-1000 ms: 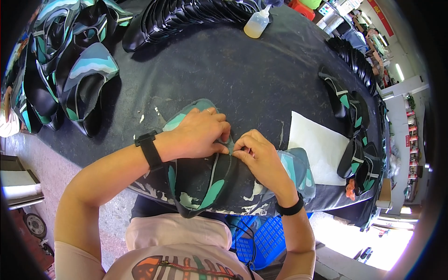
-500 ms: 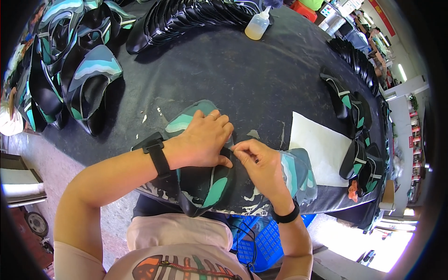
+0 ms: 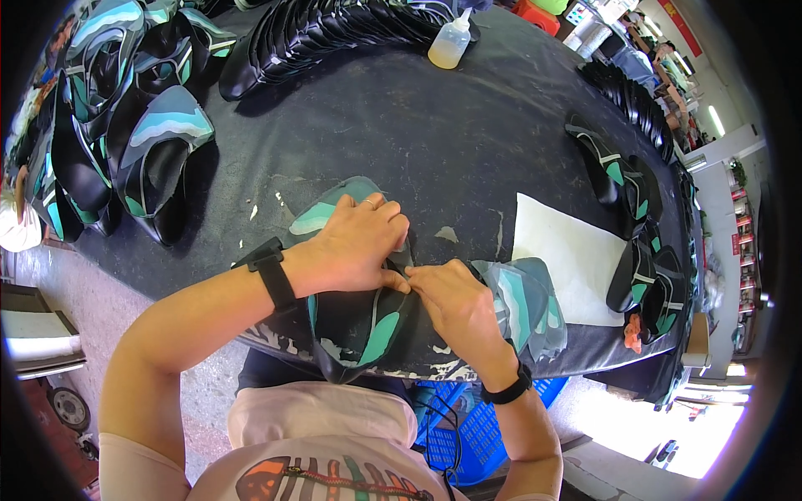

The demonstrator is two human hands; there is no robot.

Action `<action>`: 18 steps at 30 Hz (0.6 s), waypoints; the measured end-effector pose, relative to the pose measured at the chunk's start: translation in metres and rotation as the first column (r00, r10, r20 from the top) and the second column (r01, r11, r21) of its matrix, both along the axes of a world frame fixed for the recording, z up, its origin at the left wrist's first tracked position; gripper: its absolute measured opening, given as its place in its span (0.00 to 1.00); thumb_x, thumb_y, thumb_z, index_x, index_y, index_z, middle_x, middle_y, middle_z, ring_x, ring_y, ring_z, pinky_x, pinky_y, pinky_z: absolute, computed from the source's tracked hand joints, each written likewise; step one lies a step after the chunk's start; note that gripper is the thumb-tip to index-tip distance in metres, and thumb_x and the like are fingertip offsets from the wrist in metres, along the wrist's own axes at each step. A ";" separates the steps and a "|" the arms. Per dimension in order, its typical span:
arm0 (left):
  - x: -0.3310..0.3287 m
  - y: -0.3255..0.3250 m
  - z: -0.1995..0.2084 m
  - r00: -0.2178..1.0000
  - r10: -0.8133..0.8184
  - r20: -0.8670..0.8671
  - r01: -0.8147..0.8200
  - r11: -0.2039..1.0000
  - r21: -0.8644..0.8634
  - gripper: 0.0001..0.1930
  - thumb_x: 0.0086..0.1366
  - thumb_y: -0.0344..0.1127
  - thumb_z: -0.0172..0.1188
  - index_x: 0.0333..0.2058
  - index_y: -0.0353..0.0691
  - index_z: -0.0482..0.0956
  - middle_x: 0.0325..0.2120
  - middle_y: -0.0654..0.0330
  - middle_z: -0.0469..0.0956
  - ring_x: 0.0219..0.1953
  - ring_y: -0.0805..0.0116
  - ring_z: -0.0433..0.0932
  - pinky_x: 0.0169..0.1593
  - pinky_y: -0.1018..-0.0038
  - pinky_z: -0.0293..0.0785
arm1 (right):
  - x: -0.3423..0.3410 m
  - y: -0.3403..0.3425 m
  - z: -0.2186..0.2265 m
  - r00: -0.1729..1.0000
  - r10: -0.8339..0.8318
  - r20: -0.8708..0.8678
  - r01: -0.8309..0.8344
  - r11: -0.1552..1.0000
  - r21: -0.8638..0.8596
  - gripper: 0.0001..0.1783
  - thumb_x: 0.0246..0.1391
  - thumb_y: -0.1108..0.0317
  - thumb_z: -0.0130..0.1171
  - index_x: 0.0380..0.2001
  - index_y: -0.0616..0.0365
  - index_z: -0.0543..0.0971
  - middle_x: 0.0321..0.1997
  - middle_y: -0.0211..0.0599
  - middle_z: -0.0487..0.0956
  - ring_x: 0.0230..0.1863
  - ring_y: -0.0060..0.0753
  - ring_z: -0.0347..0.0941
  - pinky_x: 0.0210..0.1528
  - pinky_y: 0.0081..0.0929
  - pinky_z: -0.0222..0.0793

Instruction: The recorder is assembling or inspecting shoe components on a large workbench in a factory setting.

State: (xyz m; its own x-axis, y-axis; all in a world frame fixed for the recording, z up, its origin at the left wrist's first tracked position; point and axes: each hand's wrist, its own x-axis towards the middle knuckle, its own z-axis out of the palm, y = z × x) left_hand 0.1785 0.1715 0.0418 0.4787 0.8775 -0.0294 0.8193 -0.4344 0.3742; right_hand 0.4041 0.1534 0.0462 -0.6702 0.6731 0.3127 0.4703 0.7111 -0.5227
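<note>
A black shoe upper (image 3: 380,338) with teal and grey patches lies at the near edge of the table, its teal-and-grey end pointing away from me. Across its middle rests my left hand (image 3: 361,240), fingers bent over the material and thumb along the inner edge. My right hand (image 3: 458,307) pinches the upper's edge right beside that thumb. The fingertips meet there, so whatever small part lies between them is hidden. Next to my right wrist sits a stack of thin wavy-patterned teal and grey pieces (image 3: 520,305).
White paper (image 3: 568,267) lies to the right, with several finished-looking uppers (image 3: 639,275) beyond it. A heap of uppers (image 3: 159,134) fills the far left. A row of black pieces (image 3: 326,42) and a squeeze bottle of yellowish liquid (image 3: 449,43) stand at the back. Below is a blue crate (image 3: 476,434).
My right hand has turned and shifted slightly left, bringing its fingertips against my left thumb at the upper's edge. My left hand stays on the upper.
</note>
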 end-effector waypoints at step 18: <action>-0.004 0.005 -0.011 0.998 -0.024 0.052 0.020 0.997 0.068 0.16 0.59 0.46 0.73 0.35 0.48 0.75 0.37 0.65 0.75 0.47 0.59 0.75 0.45 0.58 0.68 | 0.013 -0.016 0.011 0.975 -0.219 -0.032 0.186 0.889 -0.418 0.13 0.65 0.77 0.54 0.51 0.62 0.76 0.50 0.42 0.85 0.45 0.41 0.81 0.48 0.37 0.77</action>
